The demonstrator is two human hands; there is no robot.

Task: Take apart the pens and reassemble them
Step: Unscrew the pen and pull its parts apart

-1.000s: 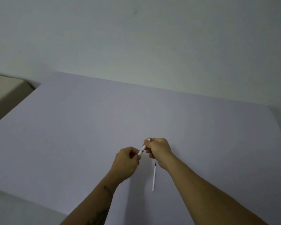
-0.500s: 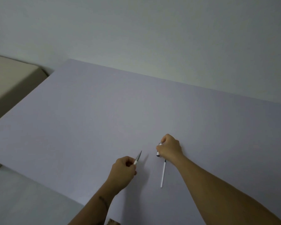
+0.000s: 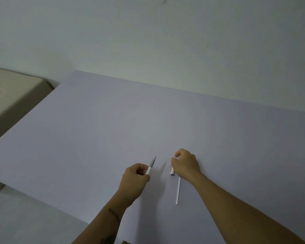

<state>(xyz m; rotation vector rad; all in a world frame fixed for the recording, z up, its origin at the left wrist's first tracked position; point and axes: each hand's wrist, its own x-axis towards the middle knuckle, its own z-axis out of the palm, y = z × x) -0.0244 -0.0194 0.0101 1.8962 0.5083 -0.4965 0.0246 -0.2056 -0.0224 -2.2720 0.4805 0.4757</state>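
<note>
My left hand [image 3: 135,178] is closed around the front part of a pen [image 3: 151,165], white at the grip with a grey pointed tip aimed up and away from me. My right hand [image 3: 185,163] rests on the pale sheet [image 3: 95,129], fingers curled over a short white pen piece [image 3: 172,170] with a dark end that touches the surface. A thin white refill tube [image 3: 178,190] lies on the sheet just below my right wrist, pointing towards me. The two hands are apart, a hand's width between them.
The large pale lilac sheet covers the table up to the wall. A beige box-like object [image 3: 12,95] stands off the table's left edge. The sheet's near edge runs diagonally at lower left.
The hands held one pen together a second ago. They have pulled apart: the left keeps the tipped front part, the right has lowered the other piece onto the sheet.
</note>
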